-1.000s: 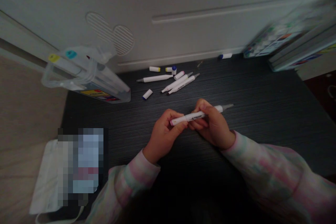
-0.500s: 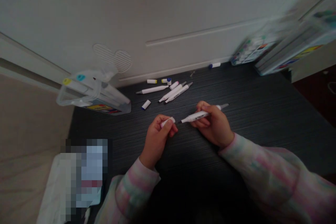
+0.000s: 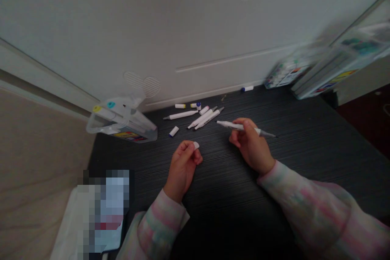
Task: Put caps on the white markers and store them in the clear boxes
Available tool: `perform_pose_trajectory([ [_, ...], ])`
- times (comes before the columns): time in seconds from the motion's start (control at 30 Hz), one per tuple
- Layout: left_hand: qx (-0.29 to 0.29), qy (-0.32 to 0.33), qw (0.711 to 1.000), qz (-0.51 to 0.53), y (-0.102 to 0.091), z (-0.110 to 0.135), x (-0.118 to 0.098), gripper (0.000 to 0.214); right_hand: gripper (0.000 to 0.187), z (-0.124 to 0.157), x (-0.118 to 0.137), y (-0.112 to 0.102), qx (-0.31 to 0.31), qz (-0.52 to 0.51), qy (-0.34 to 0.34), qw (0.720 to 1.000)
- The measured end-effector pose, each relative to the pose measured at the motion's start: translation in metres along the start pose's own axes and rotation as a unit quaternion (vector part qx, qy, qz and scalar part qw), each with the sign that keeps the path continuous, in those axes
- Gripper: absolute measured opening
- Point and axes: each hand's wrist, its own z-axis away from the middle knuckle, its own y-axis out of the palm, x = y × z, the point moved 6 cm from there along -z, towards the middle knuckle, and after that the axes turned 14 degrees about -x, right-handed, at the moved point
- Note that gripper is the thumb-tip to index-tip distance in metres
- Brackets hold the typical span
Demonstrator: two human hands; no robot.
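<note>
My left hand (image 3: 183, 166) is closed on a white marker cap (image 3: 196, 145), most of it hidden by the fingers. My right hand (image 3: 252, 144) pinches an uncapped white marker (image 3: 233, 125), its dark tip toward the left and its grey end out past the hand to the right. Beyond the hands lie several uncapped markers, including one white marker (image 3: 183, 115) set apart on the left and another white marker (image 3: 209, 118) beside its neighbour. Around them are loose caps: a blue-ended cap (image 3: 174, 131), a yellow-ended cap (image 3: 180, 106) and a pink-ended cap (image 3: 204, 110).
A clear marker case (image 3: 140, 128) with a few markers stands at the left on the dark table (image 3: 213, 195). Far right are a pack of markers (image 3: 284, 73) and a larger clear case (image 3: 332, 75). Another blue-ended cap (image 3: 247, 89) lies by the wall. A pixelated patch covers the lower left.
My right hand has moved the marker away from the cap in my left hand and tilted it, so its tip points up-left. The camera view has shifted upward.
</note>
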Motion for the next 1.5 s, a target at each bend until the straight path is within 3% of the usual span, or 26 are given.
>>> perform_pose_trajectory([
  [0.13, -0.004, 0.002, 1.0, 0.02, 0.0, -0.001, -0.002, 0.02, 0.028, -0.009, 0.014, -0.014, -0.033, 0.144, -0.127, 0.981],
  [0.27, -0.006, 0.0, 0.999, 0.04, 0.0, 0.0, -0.003, 0.022, 0.03, -0.013, 0.039, -0.02, -0.029, 0.298, -0.236, 0.924],
  [0.3, -0.006, 0.0, 0.999, 0.045, 0.0, 0.0, -0.002, 0.023, 0.032, -0.014, 0.045, -0.017, -0.016, 0.363, -0.262, 0.894],
  [0.33, -0.006, -0.001, 0.999, 0.05, 0.0, 0.0, -0.002, 0.023, 0.033, -0.014, 0.05, -0.012, 0.007, 0.453, -0.291, 0.843],
  [0.43, -0.006, -0.004, 0.998, 0.065, -0.001, -0.001, -0.001, 0.025, 0.034, -0.014, 0.05, 0.009, 0.116, 0.711, -0.358, 0.594],
  [0.47, -0.005, -0.005, 0.998, 0.069, -0.001, -0.001, 0.0, 0.025, 0.032, -0.015, 0.048, 0.014, 0.149, 0.745, -0.363, 0.539],
  [0.6, -0.002, -0.006, 0.996, 0.086, -0.001, -0.002, 0.001, 0.026, 0.023, -0.019, 0.038, 0.034, 0.227, 0.775, -0.343, 0.479],
  [0.77, 0.012, -0.006, 0.995, 0.099, -0.002, -0.002, 0.001, 0.023, 0.025, -0.031, 0.025, 0.053, 0.259, 0.797, -0.31, 0.449],
  [1.07, 0.024, -0.009, 0.994, 0.109, -0.001, -0.004, 0.003, 0.02, 0.029, -0.03, 0.032, 0.069, 0.263, 0.788, -0.323, 0.453],
  [1.3, 0.028, -0.009, 0.995, 0.096, 0.0, -0.005, 0.006, 0.024, 0.033, -0.022, 0.025, 0.1, 0.301, 0.75, -0.367, 0.461],
  [1.5, 0.027, -0.012, 0.996, 0.088, 0.0, -0.004, 0.006, 0.025, 0.024, -0.029, 0.012, 0.122, 0.363, 0.742, -0.35, 0.441],
])
